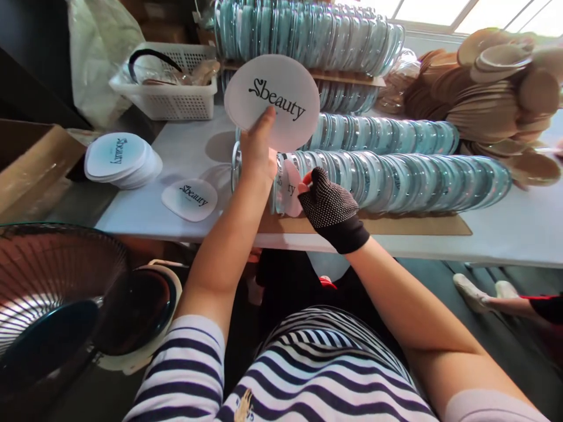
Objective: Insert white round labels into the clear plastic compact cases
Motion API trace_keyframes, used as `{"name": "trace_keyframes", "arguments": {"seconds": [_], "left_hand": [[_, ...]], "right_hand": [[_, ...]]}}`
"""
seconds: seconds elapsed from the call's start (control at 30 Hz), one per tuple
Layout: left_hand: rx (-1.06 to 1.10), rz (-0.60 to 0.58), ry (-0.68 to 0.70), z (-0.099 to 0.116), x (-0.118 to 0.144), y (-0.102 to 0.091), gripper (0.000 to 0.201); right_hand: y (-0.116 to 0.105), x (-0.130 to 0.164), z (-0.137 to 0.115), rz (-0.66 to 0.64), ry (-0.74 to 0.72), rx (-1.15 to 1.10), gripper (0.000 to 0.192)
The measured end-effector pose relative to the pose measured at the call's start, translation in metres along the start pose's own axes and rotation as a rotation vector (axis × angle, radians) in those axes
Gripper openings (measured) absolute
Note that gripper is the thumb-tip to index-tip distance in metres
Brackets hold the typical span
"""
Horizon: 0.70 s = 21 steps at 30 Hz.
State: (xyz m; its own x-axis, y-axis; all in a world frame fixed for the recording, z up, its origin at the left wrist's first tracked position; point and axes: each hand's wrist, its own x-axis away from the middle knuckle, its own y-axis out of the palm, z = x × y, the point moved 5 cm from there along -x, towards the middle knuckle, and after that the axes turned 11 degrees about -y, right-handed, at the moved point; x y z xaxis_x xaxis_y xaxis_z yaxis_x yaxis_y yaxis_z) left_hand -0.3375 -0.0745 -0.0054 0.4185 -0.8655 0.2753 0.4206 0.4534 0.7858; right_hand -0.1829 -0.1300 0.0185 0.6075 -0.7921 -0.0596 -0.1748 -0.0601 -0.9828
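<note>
My left hand (258, 146), bare, holds up a white oval card (285, 76) printed "Sbeauty", the thumb pressed on its face. My right hand (331, 202) wears a black fingerless glove with white dots. Its fingers are closed in a pinch at the edge of another printed card (291, 196). That card stands upright at the left end of the front row of clear, glossy rounded pieces (396, 181). A single card (189, 200) lies flat on the table to the left, beside a stack of the same cards (121, 155).
More clear pieces (308, 35) stand in rows at the back of the white table (519, 228). A white basket (176, 99) is at back left, brown rounded pieces (466, 94) at right. A fan (57, 293) stands front left. Another person's feet (472, 293) show at right.
</note>
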Motion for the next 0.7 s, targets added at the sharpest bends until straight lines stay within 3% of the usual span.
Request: {"name": "trace_keyframes", "arguments": {"seconds": [0.1, 0.3, 0.47, 0.57, 0.63, 0.7], "left_hand": [[-0.011, 0.024, -0.050, 0.001, -0.007, -0.005, 0.041], [-0.114, 0.038, -0.053, 0.004, -0.011, -0.010, 0.036], [-0.144, 0.079, -0.100, 0.007, -0.007, -0.009, 0.035], [-0.169, 0.082, -0.068, 0.008, -0.008, -0.011, 0.036], [-0.266, 0.088, -0.030, 0.007, -0.012, -0.015, 0.042], [-0.387, 0.097, 0.018, 0.006, -0.015, -0.018, 0.052]], "right_hand": [[0.002, -0.007, 0.005, 0.021, -0.033, -0.073, 0.034], [0.009, -0.030, -0.011, -0.215, -0.135, 0.008, 0.028], [0.009, -0.030, -0.014, -0.328, -0.168, -0.002, 0.020], [0.012, -0.022, -0.005, -0.423, -0.045, -0.331, 0.016], [0.017, -0.014, -0.004, -0.488, 0.054, -0.727, 0.017], [0.020, -0.009, -0.009, -0.466, 0.103, -1.132, 0.020]]}}
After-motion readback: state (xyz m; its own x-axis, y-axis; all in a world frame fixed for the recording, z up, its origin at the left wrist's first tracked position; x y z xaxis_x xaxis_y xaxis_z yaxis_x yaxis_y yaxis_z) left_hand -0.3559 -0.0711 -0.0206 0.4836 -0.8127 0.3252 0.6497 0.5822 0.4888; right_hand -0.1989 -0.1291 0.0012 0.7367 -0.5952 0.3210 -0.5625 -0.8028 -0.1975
